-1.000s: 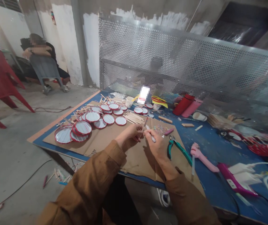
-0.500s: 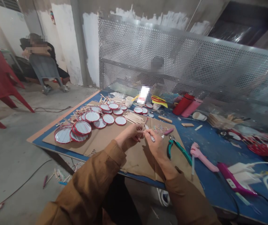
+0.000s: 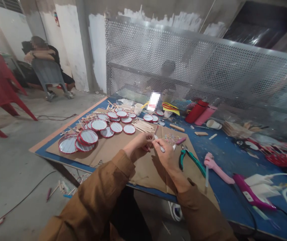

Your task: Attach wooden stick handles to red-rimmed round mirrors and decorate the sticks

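Over the cardboard sheet, my left hand and my right hand meet at their fingertips. A slim white pen-like tool is in my right hand, its tip pointing up and left. The fingers of my left hand are pinched together; what they hold is too small to make out. Just behind the hands lie a fan of flat wooden sticks and a heap of small coloured bits. Round red-rimmed discs are piled to the left.
Green-handled pliers, a pink glue gun and a magenta power strip lie at right. Red and pink cylinders stand near the perforated metal screen. A person sits at far left.
The white tool and the fingertips of my right hand have shifted slightly left. My left hand has hardly moved.
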